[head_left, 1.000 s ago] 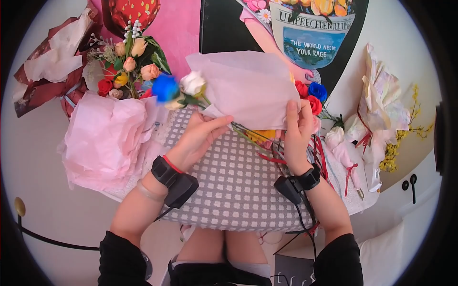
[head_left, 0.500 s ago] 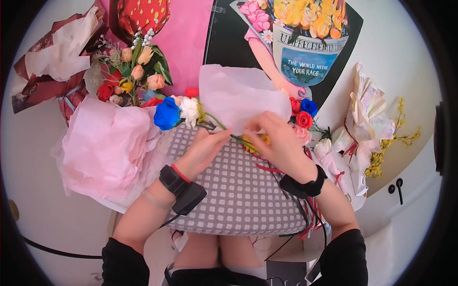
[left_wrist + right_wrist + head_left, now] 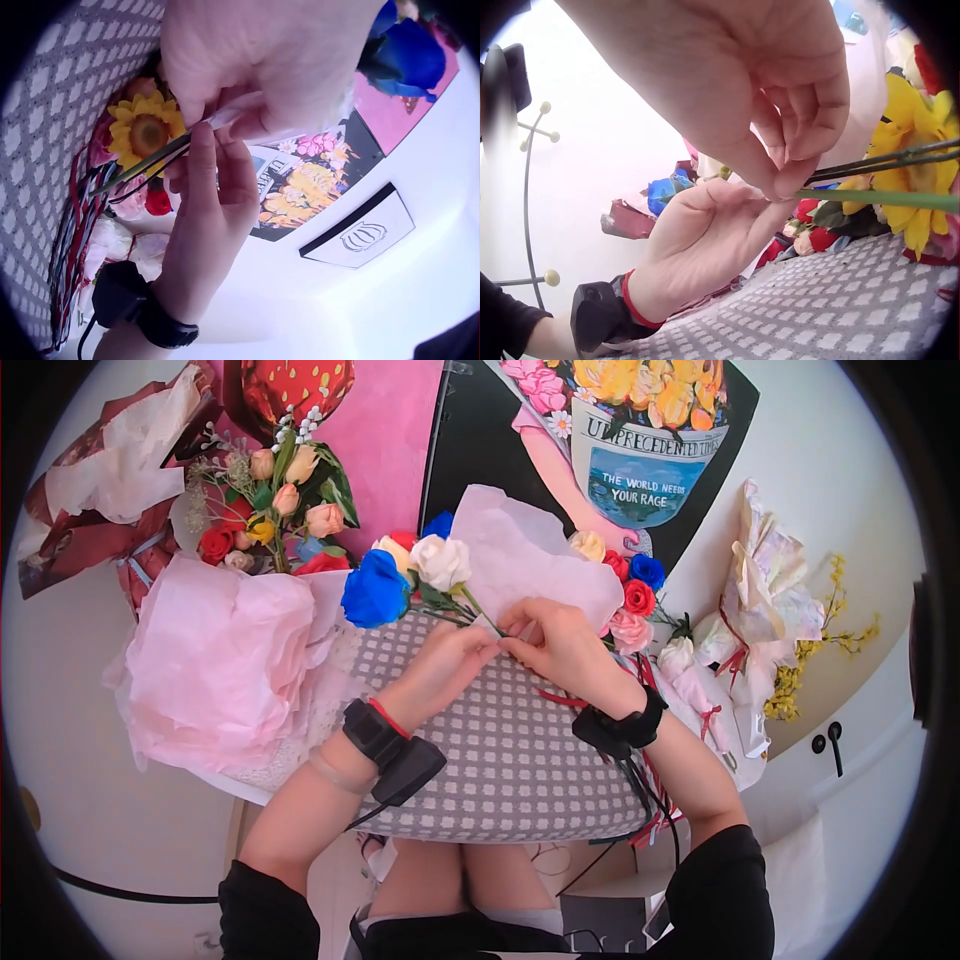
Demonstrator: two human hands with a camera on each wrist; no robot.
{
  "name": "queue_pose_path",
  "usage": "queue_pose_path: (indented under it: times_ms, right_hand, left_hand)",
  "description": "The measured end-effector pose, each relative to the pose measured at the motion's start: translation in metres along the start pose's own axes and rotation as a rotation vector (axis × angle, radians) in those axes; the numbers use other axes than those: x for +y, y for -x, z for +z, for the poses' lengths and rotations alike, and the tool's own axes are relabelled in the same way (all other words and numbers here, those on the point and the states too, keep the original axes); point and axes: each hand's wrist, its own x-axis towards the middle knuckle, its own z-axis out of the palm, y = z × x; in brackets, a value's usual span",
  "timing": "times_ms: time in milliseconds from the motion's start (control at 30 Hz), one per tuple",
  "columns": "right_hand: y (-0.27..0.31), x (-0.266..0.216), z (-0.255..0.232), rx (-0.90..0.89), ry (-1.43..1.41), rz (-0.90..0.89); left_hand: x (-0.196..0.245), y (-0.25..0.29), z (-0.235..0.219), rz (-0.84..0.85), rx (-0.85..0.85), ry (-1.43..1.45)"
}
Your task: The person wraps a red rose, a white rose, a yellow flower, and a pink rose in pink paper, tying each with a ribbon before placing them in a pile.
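Note:
In the head view, a blue rose [image 3: 375,590] and a white rose [image 3: 441,563] lean left, their stems running down to my fingers. My left hand [image 3: 447,665] pinches these stems together with a gathered edge of pale pink tissue paper [image 3: 530,550]. Meeting it fingertip to fingertip, my right hand [image 3: 562,648] pinches the stems at the same spot. The right wrist view has the green stem [image 3: 885,198] and two dark stems [image 3: 900,159] jutting out past the fingers. Just below the stems in the left wrist view lies a yellow sunflower [image 3: 148,131].
A stack of pink tissue paper [image 3: 225,660] lies left on the checked cloth [image 3: 520,770]. Mixed flowers [image 3: 285,500] stand behind it. Red and pink roses [image 3: 638,598], a wrapped single white rose [image 3: 678,658] and a wrapped bouquet [image 3: 765,595] are at right.
My right hand has left the sheet's right edge and come in to the stems beside my left hand. The tissue paper has shifted and now stands up behind the roses.

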Motion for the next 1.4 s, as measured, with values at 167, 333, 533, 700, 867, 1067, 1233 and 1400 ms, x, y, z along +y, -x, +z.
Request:
queue_pose_path:
  times_ms: [167, 333, 533, 700, 867, 1067, 1233, 1400]
  right_hand:
    - [0.002, -0.001, -0.001, 0.019, -0.065, -0.017]
    - [0.001, 0.006, 0.001, -0.001, -0.088, -0.072]
    - [0.000, 0.004, -0.007, -0.121, -0.190, 0.007]
    - [0.001, 0.004, -0.018, -0.253, -0.397, 0.232]
    - [0.002, -0.005, -0.054, -0.044, -0.373, 0.244]
    - [-0.008, 0.021, -0.147, 0.399, -0.160, -0.117]
    - [-0.008, 0.072, -0.178, 0.580, 0.272, 0.008]
    - [0.007, 0.111, -0.187, 0.613, 0.545, 0.150]
  left_hand:
    - [0.005, 0.004, 0.017, -0.028, -0.070, -0.035]
    - [0.000, 0.003, 0.010, -0.029, -0.141, 0.016]
    - [0.002, 0.003, 0.011, -0.084, -0.084, -0.066]
    - [-0.003, 0.001, 0.008, -0.071, -0.130, -0.102]
    - [0.000, 0.000, 0.013, 0.016, 0.123, -0.110]
    - [0.013, 0.002, 0.009, 0.243, 0.490, -0.325]
    - [0.014, 0.000, 0.003, 0.531, 0.571, -0.464]
    - [0.012, 0.000, 0.000, 0.544, 0.496, -0.539]
